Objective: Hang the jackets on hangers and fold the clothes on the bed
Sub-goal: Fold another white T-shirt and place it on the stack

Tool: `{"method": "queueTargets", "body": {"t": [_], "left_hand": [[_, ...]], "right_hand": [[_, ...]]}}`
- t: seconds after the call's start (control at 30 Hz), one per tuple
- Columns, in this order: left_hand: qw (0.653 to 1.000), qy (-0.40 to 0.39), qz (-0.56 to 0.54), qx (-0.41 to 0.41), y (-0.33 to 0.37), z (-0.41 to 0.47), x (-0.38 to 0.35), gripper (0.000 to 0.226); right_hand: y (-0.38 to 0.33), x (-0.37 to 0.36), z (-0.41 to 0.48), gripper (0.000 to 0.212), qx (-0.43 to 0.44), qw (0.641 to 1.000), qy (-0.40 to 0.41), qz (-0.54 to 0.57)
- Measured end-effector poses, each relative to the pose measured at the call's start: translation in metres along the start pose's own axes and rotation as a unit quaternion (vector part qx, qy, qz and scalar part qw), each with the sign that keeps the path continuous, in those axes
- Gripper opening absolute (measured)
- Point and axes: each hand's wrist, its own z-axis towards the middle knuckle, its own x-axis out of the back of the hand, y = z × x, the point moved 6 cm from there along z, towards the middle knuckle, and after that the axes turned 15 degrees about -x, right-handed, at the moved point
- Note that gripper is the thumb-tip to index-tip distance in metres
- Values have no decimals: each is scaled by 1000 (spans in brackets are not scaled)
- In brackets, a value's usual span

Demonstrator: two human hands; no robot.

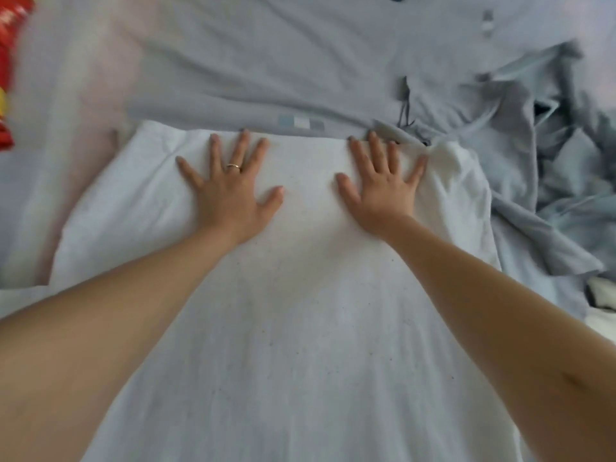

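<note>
Fingers [240, 146] splayed flat along far edge of white garment [300, 311]

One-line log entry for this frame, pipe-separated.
white garment: spread flat, not yet folded | left hand: fingers spread, pressing garment | right hand: fingers spread, pressing garment | grey clothes: heaped at right

White garment [300, 311]: soft matt cloth, mostly smooth, fine lengthwise creases, tiny dark specks across surface. Grey-blue garment [266, 61] beyond it: matt woven cloth, shallow wrinkles, small pale patch labels. Crumpled grey-blue clothes [550, 168] at right: same matt cloth, heavily creased. Ring [234, 167] on left hand [230, 195]: shiny gold-toned metal. Red-yellow object [8, 61] at left edge: blurred, finish unclear.
</note>
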Motion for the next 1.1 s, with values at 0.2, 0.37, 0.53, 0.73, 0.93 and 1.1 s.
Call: {"method": "queueTargets", "body": {"t": [0.2, 0.37, 0.53, 0.73, 0.93, 1.1], "left_hand": [[1000, -9, 1, -8, -1, 0, 0, 80], [1000, -30, 2, -7, 1, 1, 4, 79], [999, -33, -12, -10, 2, 1, 5, 79], [999, -28, -17, -12, 2, 4, 6, 79], [999, -28, -20, -12, 3, 4, 6, 79], [999, -25, -25, -18, 3, 5, 5, 79]], "right_hand": [[52, 47, -1, 53, -159, 969, 137, 127], [134, 49, 22, 29, -401, 832, -86, 374], [147, 61, 36, 25, -363, 797, -65, 478], [157, 76, 44, 19, -321, 874, 74, 357], [81, 67, -1, 44, -98, 972, 156, 148], [56, 19, -36, 64, 100, 995, 27, -13]]}}
